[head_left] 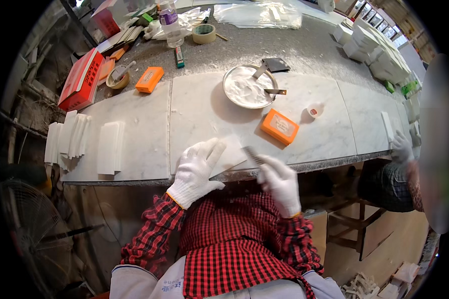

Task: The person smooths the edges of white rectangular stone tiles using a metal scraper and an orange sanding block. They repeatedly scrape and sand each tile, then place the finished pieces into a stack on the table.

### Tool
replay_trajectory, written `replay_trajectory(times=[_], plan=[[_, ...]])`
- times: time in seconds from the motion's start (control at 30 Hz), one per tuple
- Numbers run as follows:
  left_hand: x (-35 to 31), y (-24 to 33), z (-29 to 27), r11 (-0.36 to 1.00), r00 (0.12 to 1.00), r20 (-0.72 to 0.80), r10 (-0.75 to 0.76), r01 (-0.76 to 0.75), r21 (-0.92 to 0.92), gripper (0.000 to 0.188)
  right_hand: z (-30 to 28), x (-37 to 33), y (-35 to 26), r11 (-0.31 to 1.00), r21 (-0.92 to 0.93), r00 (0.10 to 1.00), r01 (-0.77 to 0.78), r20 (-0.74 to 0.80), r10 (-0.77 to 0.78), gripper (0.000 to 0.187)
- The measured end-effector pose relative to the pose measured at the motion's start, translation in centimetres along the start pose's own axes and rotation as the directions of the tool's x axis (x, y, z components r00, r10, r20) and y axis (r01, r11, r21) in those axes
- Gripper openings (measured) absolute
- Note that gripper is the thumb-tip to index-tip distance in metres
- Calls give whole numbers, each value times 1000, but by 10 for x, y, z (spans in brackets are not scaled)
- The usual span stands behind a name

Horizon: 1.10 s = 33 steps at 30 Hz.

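Observation:
A white tile [229, 158] lies at the front edge of the pale marble bench. My left hand [195, 170], in a white knitted glove, rests on its left side with the fingers stretched out flat. My right hand [280, 185], gloved too, grips a putty knife [252, 155] whose blade is smeared by motion over the tile's right edge. Beyond them stands a round metal bowl [232, 101] of white paste [245, 84], with two flat-bladed tools [276, 91] leaning in it. An orange box [280, 126] and a small white cup [314, 110] sit to the bowl's right.
Stacked white tiles [111, 147] stand at the left. Behind are another orange box [149, 79], a red carton [81, 79], a bottle [170, 25] and a tape roll [204, 34]. Another person's gloved hand [401, 147] is at the right, near white pieces [374, 47].

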<state>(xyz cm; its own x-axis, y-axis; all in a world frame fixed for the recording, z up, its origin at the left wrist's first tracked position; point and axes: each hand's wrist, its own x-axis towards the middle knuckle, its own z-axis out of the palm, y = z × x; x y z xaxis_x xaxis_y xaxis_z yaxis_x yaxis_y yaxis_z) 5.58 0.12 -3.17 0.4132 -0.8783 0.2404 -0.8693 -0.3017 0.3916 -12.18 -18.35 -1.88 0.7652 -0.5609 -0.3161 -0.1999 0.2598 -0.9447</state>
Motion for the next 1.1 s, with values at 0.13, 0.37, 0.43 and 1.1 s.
replay_trajectory(times=[0.13,0.37,0.43,1.1], plan=[[19,12,-26,1000,978,208,-12,13,-4,98,-41,-5,3,956,291,993,28,-115,6,24],[53,-15,-73,896,857,511,-67,277,-347,55,-7,-17,34,820,552,987,-151,46,151,22],[62,-22,-82,861,747,644,-164,427,-276,54,19,-7,34,724,667,981,-174,56,185,38],[64,-4,-48,998,922,386,-38,57,-39,35,49,39,-4,607,695,923,-385,293,250,44]])
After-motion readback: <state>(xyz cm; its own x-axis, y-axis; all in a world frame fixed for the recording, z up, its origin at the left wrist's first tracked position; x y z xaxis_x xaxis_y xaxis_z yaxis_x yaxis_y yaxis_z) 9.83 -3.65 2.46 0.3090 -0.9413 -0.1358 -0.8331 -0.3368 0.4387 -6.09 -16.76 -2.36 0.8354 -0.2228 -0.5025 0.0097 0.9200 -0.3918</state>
